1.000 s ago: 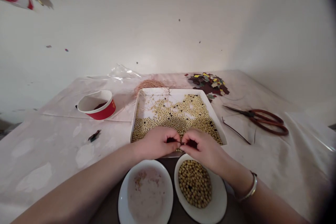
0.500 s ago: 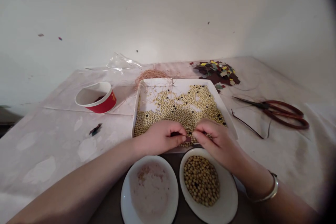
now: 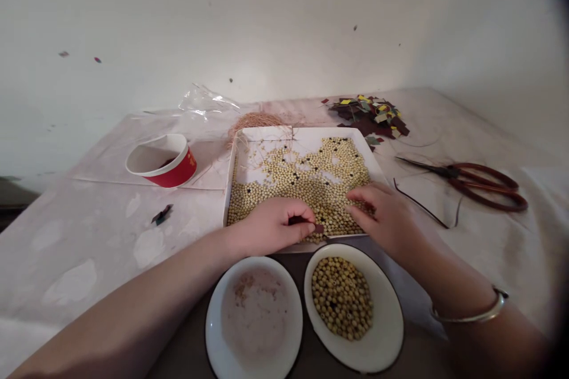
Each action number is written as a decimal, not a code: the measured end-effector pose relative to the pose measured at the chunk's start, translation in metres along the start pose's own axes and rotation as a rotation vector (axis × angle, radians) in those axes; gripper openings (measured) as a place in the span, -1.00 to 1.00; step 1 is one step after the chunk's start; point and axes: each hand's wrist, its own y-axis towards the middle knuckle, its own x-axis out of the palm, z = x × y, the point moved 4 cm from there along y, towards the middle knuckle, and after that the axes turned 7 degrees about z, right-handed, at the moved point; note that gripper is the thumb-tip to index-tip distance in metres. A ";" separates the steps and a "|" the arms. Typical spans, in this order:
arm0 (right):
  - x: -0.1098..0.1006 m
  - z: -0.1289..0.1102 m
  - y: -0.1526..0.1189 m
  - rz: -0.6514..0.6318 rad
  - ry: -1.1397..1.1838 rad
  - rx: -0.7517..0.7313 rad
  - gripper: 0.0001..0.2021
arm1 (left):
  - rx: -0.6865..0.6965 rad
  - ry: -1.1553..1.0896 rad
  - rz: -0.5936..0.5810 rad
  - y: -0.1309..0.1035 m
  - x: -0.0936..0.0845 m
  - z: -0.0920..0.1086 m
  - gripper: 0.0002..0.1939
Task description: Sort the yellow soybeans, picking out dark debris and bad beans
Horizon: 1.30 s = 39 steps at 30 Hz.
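Observation:
Between the thumb and forefinger of my left hand (image 3: 278, 225) is pinched a small dark red scrap (image 3: 319, 228), like paper or cloth. It is held over the near edge of a white tray (image 3: 253, 177) spread with small pale yellow beads (image 3: 306, 186) and a few black ones. My right hand (image 3: 382, 213) hovers at the tray's right side, thumb and forefinger apart, with nothing visible between them. Just in front stand a white bowl of larger yellowish beads (image 3: 342, 299) and a white bowl with reddish residue (image 3: 255, 320).
A red and white paper cup (image 3: 171, 172) and dark scraps (image 3: 161, 215) lie left. Behind the tray are a coil of thin copper-coloured strands (image 3: 255, 121) and a clear plastic bag (image 3: 207, 100). Scissors (image 3: 484, 183), a dark strip (image 3: 420, 204) and a pile of coloured scraps (image 3: 368, 115) sit right.
My right hand has moved right, away from my left hand, and its fingers have parted. The left hand keeps its pinch on the scrap. The view has tilted slightly.

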 end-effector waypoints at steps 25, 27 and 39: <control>0.001 -0.065 -0.012 -0.086 0.335 -0.238 -0.87 | 0.052 -0.016 0.028 0.000 0.000 -0.001 -0.89; 0.003 -0.064 -0.012 -0.081 0.299 -0.230 -0.86 | 0.043 -0.033 0.021 0.000 0.000 -0.001 -0.89; -0.008 -0.059 -0.011 0.042 0.299 -0.193 -0.89 | 0.005 -0.169 0.007 -0.001 0.001 -0.002 -0.89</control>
